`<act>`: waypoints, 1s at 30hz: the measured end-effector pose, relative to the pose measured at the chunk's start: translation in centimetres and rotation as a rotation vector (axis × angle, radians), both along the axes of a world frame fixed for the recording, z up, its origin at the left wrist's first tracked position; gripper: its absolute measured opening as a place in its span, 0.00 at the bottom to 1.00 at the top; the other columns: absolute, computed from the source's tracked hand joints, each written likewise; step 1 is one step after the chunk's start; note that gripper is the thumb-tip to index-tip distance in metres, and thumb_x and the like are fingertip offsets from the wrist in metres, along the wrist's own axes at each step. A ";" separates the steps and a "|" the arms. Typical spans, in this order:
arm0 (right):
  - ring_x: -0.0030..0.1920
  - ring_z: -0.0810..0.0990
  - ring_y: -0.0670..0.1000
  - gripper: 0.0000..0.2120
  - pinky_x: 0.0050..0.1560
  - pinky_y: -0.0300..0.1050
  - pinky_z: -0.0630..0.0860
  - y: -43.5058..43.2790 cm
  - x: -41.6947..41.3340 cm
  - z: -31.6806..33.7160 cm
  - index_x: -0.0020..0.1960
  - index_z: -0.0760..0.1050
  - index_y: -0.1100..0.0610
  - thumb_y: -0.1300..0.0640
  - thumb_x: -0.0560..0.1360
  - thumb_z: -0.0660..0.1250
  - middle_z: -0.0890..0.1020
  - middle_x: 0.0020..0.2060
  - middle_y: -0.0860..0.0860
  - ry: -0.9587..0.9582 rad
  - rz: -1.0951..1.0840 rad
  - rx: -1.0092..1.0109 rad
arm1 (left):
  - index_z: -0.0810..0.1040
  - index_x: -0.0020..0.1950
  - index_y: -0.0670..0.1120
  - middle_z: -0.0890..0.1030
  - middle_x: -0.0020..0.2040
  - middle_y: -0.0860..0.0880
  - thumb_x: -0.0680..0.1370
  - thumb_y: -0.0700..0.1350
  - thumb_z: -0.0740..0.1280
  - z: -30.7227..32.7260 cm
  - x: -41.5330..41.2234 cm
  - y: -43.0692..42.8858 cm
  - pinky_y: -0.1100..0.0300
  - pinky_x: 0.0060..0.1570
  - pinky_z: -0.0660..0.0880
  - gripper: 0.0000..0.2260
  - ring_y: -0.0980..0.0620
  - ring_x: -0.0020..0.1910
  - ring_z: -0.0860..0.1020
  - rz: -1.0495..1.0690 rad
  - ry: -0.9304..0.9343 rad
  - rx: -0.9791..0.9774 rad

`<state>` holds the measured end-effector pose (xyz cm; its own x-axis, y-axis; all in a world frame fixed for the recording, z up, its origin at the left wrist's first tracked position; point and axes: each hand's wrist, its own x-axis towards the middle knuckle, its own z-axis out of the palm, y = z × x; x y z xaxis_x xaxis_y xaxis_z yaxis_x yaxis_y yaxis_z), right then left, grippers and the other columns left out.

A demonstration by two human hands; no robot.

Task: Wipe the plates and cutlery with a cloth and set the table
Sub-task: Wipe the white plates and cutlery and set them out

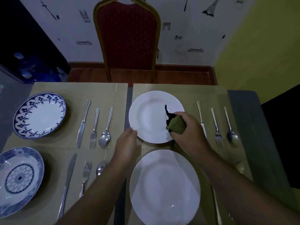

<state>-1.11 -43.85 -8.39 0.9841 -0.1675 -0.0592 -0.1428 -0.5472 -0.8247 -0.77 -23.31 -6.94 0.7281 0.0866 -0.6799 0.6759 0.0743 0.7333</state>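
Observation:
A plain white plate (151, 114) lies on the far right placemat (181, 95). My right hand (186, 129) grips a bunched green and black cloth (176, 125) and holds it against the plate's right rim. At the plate's near left rim, my left hand (128, 140) holds the edge. A second white plate (164, 185) lies closer to me, between my forearms. To the right of the far plate lie a knife (201, 116), a fork (216, 127) and a spoon (231, 127).
On the left placemats stand two blue-patterned plates (39, 115) (17, 179), each with a knife (83, 124), fork (94, 129) and spoon (106, 127) beside it. A red chair (128, 39) with a gold frame stands beyond the table's far edge. Something dark stands at the right.

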 end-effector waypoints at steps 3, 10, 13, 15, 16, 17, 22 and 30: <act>0.52 0.76 0.40 0.25 0.51 0.32 0.72 -0.6 -1.9 0.8 0.59 0.76 0.45 0.63 0.65 0.74 0.78 0.54 0.43 -0.010 -0.039 0.011 | 0.80 0.62 0.51 0.82 0.52 0.60 0.82 0.46 0.60 1.5 -2.3 -1.9 0.67 0.54 0.75 0.12 0.67 0.50 0.79 -0.231 -0.169 0.195; 0.54 0.77 0.41 0.26 0.53 0.38 0.75 -5.1 -8.5 1.7 0.61 0.75 0.44 0.60 0.67 0.75 0.79 0.54 0.42 -0.015 -0.153 0.028 | 0.61 0.80 0.51 0.66 0.78 0.52 0.84 0.51 0.58 3.1 -6.8 -8.7 0.59 0.72 0.61 0.23 0.52 0.76 0.65 -0.710 -0.388 0.468; 0.54 0.77 0.42 0.26 0.52 0.38 0.75 -7.8 -11.8 1.8 0.60 0.75 0.43 0.60 0.66 0.76 0.78 0.54 0.41 0.003 -0.235 0.032 | 0.61 0.80 0.50 0.62 0.80 0.52 0.85 0.52 0.57 2.9 -8.3 -12.1 0.64 0.71 0.55 0.23 0.54 0.78 0.61 -0.893 -0.481 0.529; 0.54 0.77 0.42 0.27 0.50 0.35 0.75 -9.9 -14.5 2.0 0.61 0.75 0.42 0.61 0.67 0.76 0.77 0.55 0.41 0.033 -0.316 0.048 | 0.60 0.80 0.50 0.63 0.80 0.52 0.85 0.53 0.56 3.2 -9.6 -14.6 0.62 0.73 0.55 0.23 0.52 0.78 0.61 -1.002 -0.543 0.525; 0.54 0.77 0.41 0.27 0.48 0.32 0.74 -11.0 -15.9 2.0 0.61 0.75 0.42 0.62 0.67 0.76 0.76 0.56 0.41 0.056 -0.357 0.062 | 0.60 0.80 0.50 0.63 0.80 0.51 0.85 0.53 0.56 3.2 -10.3 -15.9 0.59 0.74 0.56 0.23 0.51 0.78 0.61 -1.046 -0.574 0.521; 0.53 0.76 0.40 0.27 0.45 0.29 0.73 -12.0 -17.3 1.9 0.61 0.74 0.42 0.62 0.67 0.76 0.76 0.55 0.41 0.073 -0.396 0.074 | 0.60 0.80 0.49 0.62 0.80 0.50 0.85 0.53 0.56 3.1 -10.9 -17.1 0.57 0.75 0.56 0.24 0.51 0.78 0.60 -1.095 -0.598 0.524; 0.54 0.76 0.45 0.26 0.50 0.41 0.76 -17.4 -23.8 1.0 0.61 0.73 0.41 0.59 0.67 0.74 0.75 0.56 0.44 0.124 -0.534 -0.064 | 0.61 0.80 0.48 0.63 0.80 0.48 0.85 0.53 0.56 1.9 -14.0 -22.4 0.51 0.77 0.58 0.24 0.49 0.79 0.59 -1.304 -0.661 0.551; 0.74 0.60 0.51 0.37 0.71 0.53 0.64 -20.8 -26.3 -0.6 0.77 0.57 0.47 0.48 0.73 0.71 0.64 0.74 0.48 0.372 -0.445 -0.188 | 0.66 0.75 0.42 0.66 0.77 0.42 0.85 0.52 0.55 1.0 -17.3 -26.9 0.54 0.71 0.60 0.22 0.45 0.75 0.63 -1.465 -0.686 0.690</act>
